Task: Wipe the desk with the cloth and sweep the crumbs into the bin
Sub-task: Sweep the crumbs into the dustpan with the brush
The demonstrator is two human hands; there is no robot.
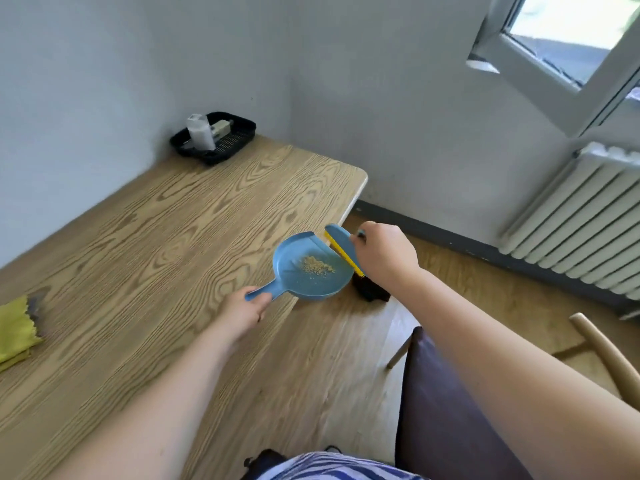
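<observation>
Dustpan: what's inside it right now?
A small pile of tan crumbs lies in the blue dustpan, near the brush at its lip. Left hand holds its handle; whatever is under the pan is hidden.

blue dustpan (311, 271), tan crumbs (317, 265), yellow-green cloth (15, 327), wood-grain desk (156, 237).

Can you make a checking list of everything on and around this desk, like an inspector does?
Surface: wooden desk, no loose crumbs seen.
Job's things: blue dustpan at desk edge, crumbs inside; blue brush at its rim; yellow-green cloth lying at left.
Clutter: black tray with small white items in far corner.
Hands: left hand holds dustpan handle; right hand grips brush.
Cables: nothing seen.
Surroundings: radiator, window, chair; bin not identifiable.
</observation>
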